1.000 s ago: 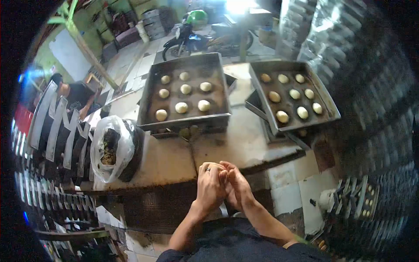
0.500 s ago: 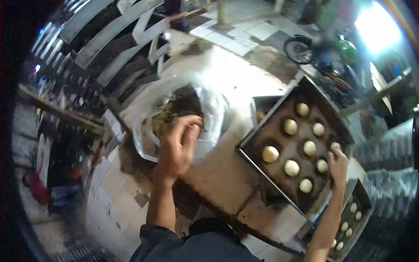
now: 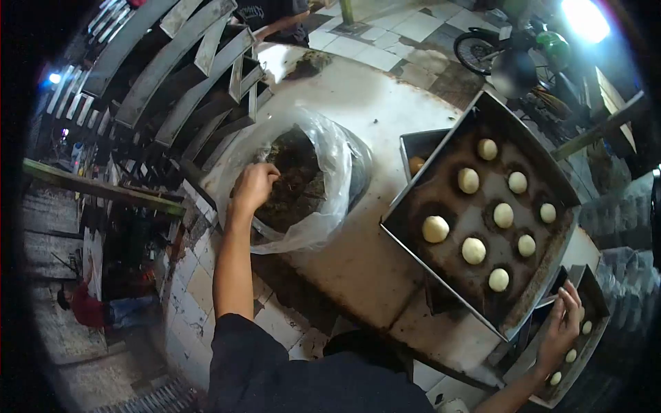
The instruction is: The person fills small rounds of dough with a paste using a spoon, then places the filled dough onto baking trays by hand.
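A: At the near edge of a worn table (image 3: pixel 358 103), a person's left hand (image 3: pixel 253 187) dips into a clear plastic bag (image 3: pixel 323 199) of dark filling (image 3: pixel 299 175). Why does the bag gape like that?

B: Its mouth is rolled wide and slumped over the dark bowl (image 3: pixel 358 172) that props it, so the hand enters from the near side without lifting anything. The fingers are curled loosely on the filling; whether they have pinched any up, I cannot tell.

A: And the right hand (image 3: pixel 561 327)?

B: It is spread open at the near right, fingers laid along the rim of a smaller tray (image 3: pixel 597 296) that carries a few dough balls (image 3: pixel 570 355). It grips nothing; it seems to steady that tray.

A: The big tray (image 3: pixel 413 213) sits between the two hands?

B: Yes, right of the bag and tilted across the table corner, its pale buns (image 3: pixel 474 250) spaced well apart in rows, each in its own dark ring. A further pan (image 3: pixel 413 146) peeks from under its far-left side.

A: Beyond the table?

B: A parked motorbike (image 3: pixel 513 58) far right, stacked empty trays (image 3: pixel 172 76) far left, and another person's arm (image 3: pixel 279 26) at the far edge.
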